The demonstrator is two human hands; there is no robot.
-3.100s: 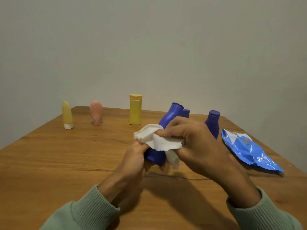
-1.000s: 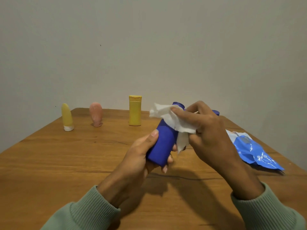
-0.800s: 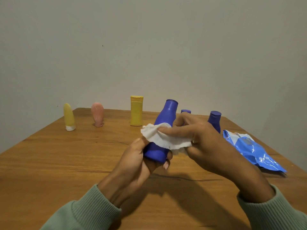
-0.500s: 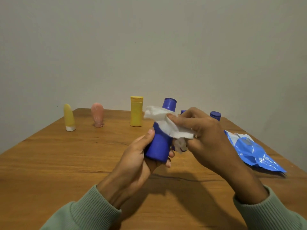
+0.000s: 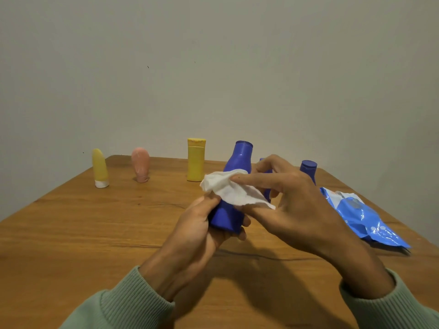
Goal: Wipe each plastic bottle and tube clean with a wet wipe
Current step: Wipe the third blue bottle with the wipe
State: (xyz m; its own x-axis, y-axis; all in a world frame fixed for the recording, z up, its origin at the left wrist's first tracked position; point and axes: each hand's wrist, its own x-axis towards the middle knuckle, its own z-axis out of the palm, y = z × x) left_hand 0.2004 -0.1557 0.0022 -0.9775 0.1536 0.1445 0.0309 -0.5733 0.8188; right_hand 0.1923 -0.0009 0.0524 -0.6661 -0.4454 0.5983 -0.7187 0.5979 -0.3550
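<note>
The wet wipe [image 5: 231, 188] has been drawn down from the neck to the middle of the blue bottle [image 5: 238, 160]. The bottle's base is held over the bench [image 5: 95, 233] in the closed grip of the left hand [image 5: 194, 231], and the wipe is pinched against the bottle by the right hand [image 5: 297, 205]. Right of the bottle a blue wipe pack [image 5: 361, 217] is laid; left of it a yellow bottle [image 5: 196, 162] is stood.

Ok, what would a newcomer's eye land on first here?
The blue bottle, gripped in the left hand over the middle of the table, with the right hand holding a white wet wipe against its middle. Next, the shiny blue wipe packet lying at the table's right edge.
</note>
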